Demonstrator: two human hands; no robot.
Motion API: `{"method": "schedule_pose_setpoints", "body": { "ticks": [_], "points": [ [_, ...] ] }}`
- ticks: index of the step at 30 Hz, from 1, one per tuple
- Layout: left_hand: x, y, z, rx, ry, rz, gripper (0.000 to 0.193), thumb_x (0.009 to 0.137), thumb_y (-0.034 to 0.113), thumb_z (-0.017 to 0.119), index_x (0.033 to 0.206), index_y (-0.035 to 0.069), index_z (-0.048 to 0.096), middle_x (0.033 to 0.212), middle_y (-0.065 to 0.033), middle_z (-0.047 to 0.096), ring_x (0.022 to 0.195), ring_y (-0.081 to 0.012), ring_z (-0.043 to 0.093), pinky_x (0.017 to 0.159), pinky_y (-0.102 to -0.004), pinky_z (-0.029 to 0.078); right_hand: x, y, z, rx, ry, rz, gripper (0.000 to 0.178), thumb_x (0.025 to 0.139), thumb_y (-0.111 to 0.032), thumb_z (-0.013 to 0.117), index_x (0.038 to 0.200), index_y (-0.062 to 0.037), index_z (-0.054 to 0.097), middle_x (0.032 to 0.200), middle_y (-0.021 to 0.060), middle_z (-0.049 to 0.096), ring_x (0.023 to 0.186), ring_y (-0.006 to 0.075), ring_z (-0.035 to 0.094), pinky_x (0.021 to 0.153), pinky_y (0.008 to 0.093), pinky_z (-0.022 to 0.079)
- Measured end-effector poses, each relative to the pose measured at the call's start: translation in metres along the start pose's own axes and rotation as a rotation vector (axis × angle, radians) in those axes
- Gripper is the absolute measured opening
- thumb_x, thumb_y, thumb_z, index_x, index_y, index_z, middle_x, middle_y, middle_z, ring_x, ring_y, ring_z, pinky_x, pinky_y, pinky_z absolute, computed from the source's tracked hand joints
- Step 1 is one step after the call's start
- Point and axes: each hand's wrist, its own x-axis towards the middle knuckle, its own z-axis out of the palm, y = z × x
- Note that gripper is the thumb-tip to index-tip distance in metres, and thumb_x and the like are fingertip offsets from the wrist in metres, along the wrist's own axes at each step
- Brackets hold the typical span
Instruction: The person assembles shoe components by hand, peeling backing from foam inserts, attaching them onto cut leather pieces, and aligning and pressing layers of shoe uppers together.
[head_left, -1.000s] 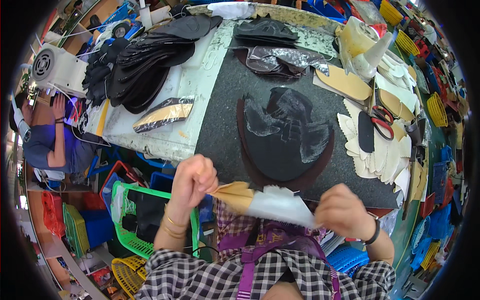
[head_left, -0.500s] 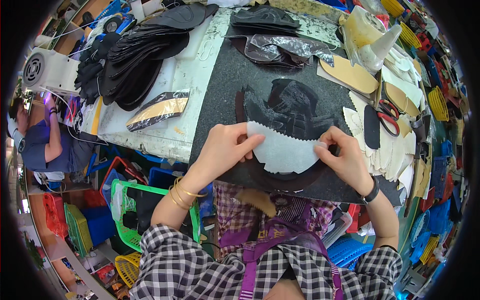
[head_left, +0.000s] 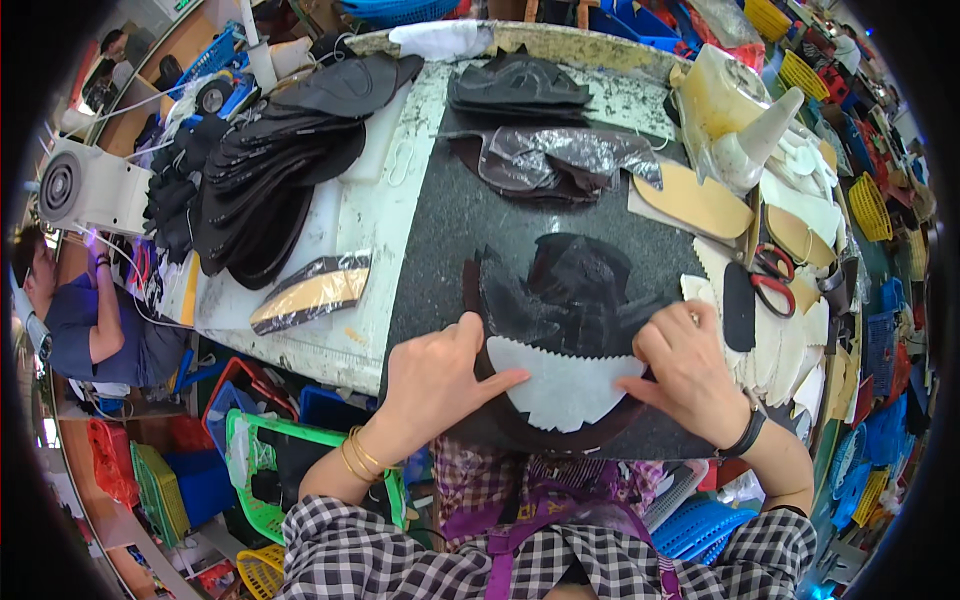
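A white fabric piece (head_left: 565,390), with a zigzag upper edge and a notched lower edge, lies against the near part of a black shoe upper piece (head_left: 575,295). A shiny film, perhaps glue, coats that black piece. My left hand (head_left: 435,375) is closed at the white piece's left end, its thumb lying over the fabric and most fingers curled out of sight. At the opposite end my right hand (head_left: 685,370) is curled closed, with its thumb on the fabric. The undersides of both ends are hidden by my fingers.
Stacked black shoe pieces (head_left: 290,150) lie at far left, near a film-wrapped tan piece (head_left: 315,293). Dark pieces (head_left: 560,160) lie beyond my hands. To the right are red-handled scissors (head_left: 773,280), white fabric pieces (head_left: 785,345) and a spouted plastic bottle (head_left: 725,110). A co-worker (head_left: 100,310) sits left.
The white piece has come down onto the near part of the black piece. Both thumbs now lie over its ends. The whole view has shifted, so the table appears lower.
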Motion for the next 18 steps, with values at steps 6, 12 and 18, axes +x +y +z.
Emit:
{"method": "schedule_pose_setpoints", "body": {
  "ticks": [6,12,18],
  "points": [
    [0.013,0.01,-0.01,-0.184,0.31,0.03,0.041,0.072,0.03,0.081,0.09,0.005,0.055,0.059,-0.0042,0.048,0.05,-0.0157,0.052,0.048,-0.0265,0.042,0.103,0.07,0.03,0.121,0.259,0.014,0.008,0.076,-0.014,0.069,0.079,-0.0079,0.064,0.084,0.005,0.053,0.09,0.024,0.053,0.077,0.0368,0.039],
    [0.021,-0.002,-0.011,-0.776,0.007,-0.209,0.024,0.094,0.024,0.06,0.102,0.002,0.058,0.083,-0.0026,0.063,0.069,-0.0138,0.059,0.065,-0.026,0.048,0.131,0.075,0.03,-0.023,0.349,-0.041,0.005,0.074,-0.014,0.069,0.075,-0.0095,0.067,0.091,0.0036,0.059,0.095,0.0226,0.053,0.083,0.0376,0.041],
    [0.078,0.001,0.005,-2.263,-0.349,-0.056,0.053,0.103,0.044,0.027,0.123,-0.001,0.049,0.126,-0.0097,0.056,0.115,-0.021,0.056,0.099,-0.0377,0.042,0.109,0.008,0.01,0.019,0.172,-0.411,0.018,0.072,-0.012,0.062,0.088,-0.0027,0.061,0.104,0.0094,0.063,0.094,0.0252,0.061,0.086,0.0363,0.046]
  ]
}}
